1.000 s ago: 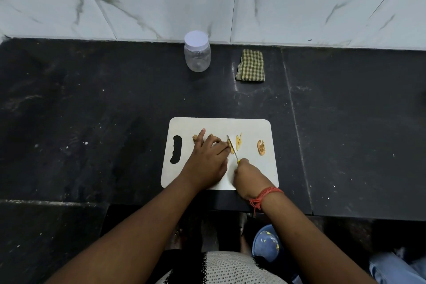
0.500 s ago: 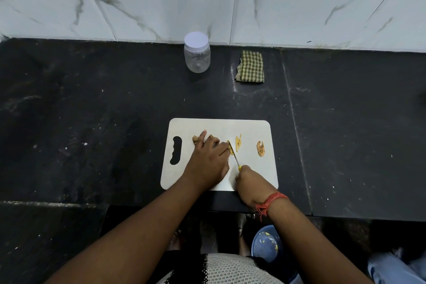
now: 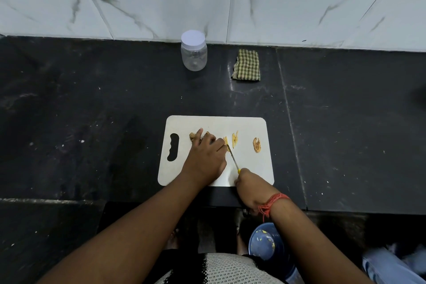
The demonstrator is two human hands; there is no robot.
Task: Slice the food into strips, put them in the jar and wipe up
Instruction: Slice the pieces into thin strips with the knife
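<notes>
On the white cutting board (image 3: pixel 249 127), seen from the head camera, the slicing step is judged to be in hand. A knobbly brown root (image 3: pixel 192 136), seemingly ginger, is pinned near the board's handle slot by the left hand (image 3: pixel 205 157), whose fingers are curled down over it so that only its far end shows. A small knife (image 3: pixel 232 157) with a yellow handle is grasped by the clenched right hand (image 3: pixel 247 188), and its blade is laid just beside the left fingertips, at the cut face of the root.

For the cut to be made well, the left fingertips should be kept tucked back from the edge, the blade should be drawn straight down and through, and each slice should be kept thin and even, since strips are wanted. The root looks small and irregular, so a slip or a roll under the blade is judged the main risk; a flat face laid down on the board would steady it.

Pale yellow slices (image 3: pixel 234 139) are seen just right of the blade, lying free on the board, and a darker, browner piece (image 3: pixel 256 144), perhaps peel, lies apart toward the right edge. The cut faces appear pale yellow and the skin tan.

At the back of the dark counter (image 3: pixel 92 110), against the wall, a clear jar (image 3: pixel 193 53) stands upright with its white lid on, apparently empty. A folded checked cloth (image 3: pixel 246 65) lies near it to the right. Filling and wiping are judged not yet begun.
</notes>
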